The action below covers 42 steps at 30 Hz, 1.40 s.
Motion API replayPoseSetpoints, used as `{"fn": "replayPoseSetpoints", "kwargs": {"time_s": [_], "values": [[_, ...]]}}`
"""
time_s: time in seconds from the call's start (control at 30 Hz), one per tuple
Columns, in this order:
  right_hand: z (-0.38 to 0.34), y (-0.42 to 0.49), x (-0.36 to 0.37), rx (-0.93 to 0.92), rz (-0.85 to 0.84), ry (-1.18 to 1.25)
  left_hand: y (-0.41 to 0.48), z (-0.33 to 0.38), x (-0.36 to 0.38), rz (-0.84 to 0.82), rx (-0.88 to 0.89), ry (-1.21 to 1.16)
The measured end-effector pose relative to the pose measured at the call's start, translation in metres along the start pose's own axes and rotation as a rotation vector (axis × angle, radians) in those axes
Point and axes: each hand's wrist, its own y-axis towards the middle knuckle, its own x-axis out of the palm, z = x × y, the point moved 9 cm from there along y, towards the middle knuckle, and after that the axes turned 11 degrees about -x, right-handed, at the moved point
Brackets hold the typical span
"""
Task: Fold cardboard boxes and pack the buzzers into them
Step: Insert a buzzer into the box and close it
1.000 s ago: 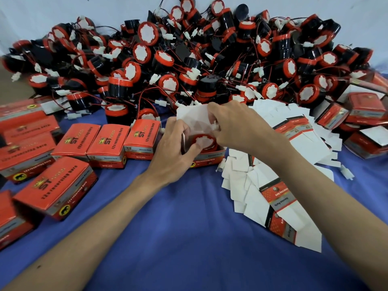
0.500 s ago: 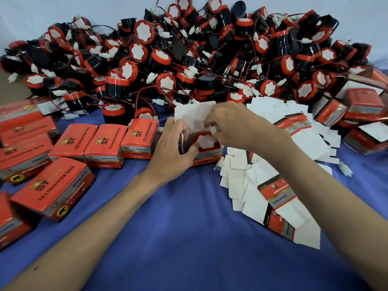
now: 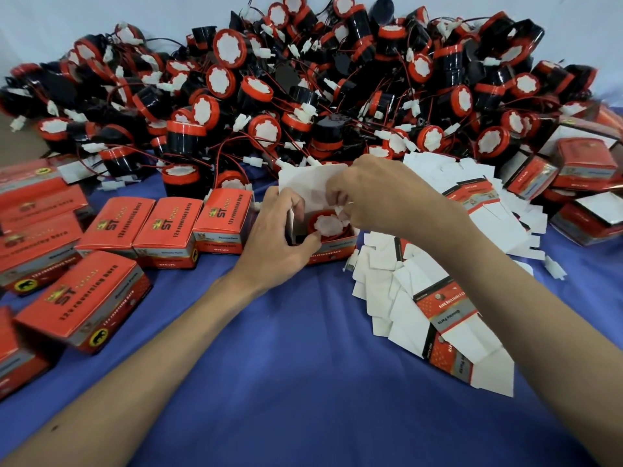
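So the person's got both hands together on 1 open box [image 3: 332, 247] sitting on the blue cloth [image 3: 303, 365], right in the middle, just in front of the big pile of loose buzzers [image 3: 303, 96]. The left hand [image 3: 279, 237] grips the box's left side, fingers curled round the wall and thumb lying across the near rim, pretty much touching the buzzer [image 3: 324, 224] that sits inside with its red-and-white face up. The lid flap [image 3: 303, 176] stands up white at the back. The right hand [image 3: 381, 197] comes over the open top from the right, fingers curled in tight above the buzzer. There's a little white bit [image 3: 343, 212] at its fingertips, but honestly can't tell if it's pinched or just lying there, too blurry. Just left of the open box is a row of 3 closed boxes [image 3: 167, 227], red tops, side by side and touching, with more closed ones further left and nearer the camera. On the right, partly under the right forearm, there's a fanned heap of flat box blanks [image 3: 421, 298], mostly white side up. More red boxes [image 3: 583, 163] sit at the far right edge, some with a white flap showing.
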Motion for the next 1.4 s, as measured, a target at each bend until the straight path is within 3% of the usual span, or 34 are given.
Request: {"fn": "replayPoseSetpoints", "kwargs": {"time_s": [0.2, 0.53, 0.8, 1.03, 1.4], "values": [[-0.007, -0.009, -0.001, -0.080, -0.084, -0.141, -0.001, -0.001, 0.001, 0.011, -0.005, 0.030], [-0.019, -0.010, 0.004, -0.046, -0.103, -0.255, 0.000, -0.003, -0.001, 0.036, 0.000, 0.034], [-0.019, -0.009, 0.003, -0.161, -0.117, -0.203, 0.000, -0.002, 0.001, 0.033, 0.008, 0.038], [-0.023, -0.005, -0.003, -0.149, -0.059, -0.147, 0.002, -0.008, 0.003, 0.019, -0.030, 0.013], [-0.018, -0.010, -0.010, -0.071, -0.057, -0.094, 0.001, -0.008, -0.002, 0.168, -0.109, 0.012]]}}
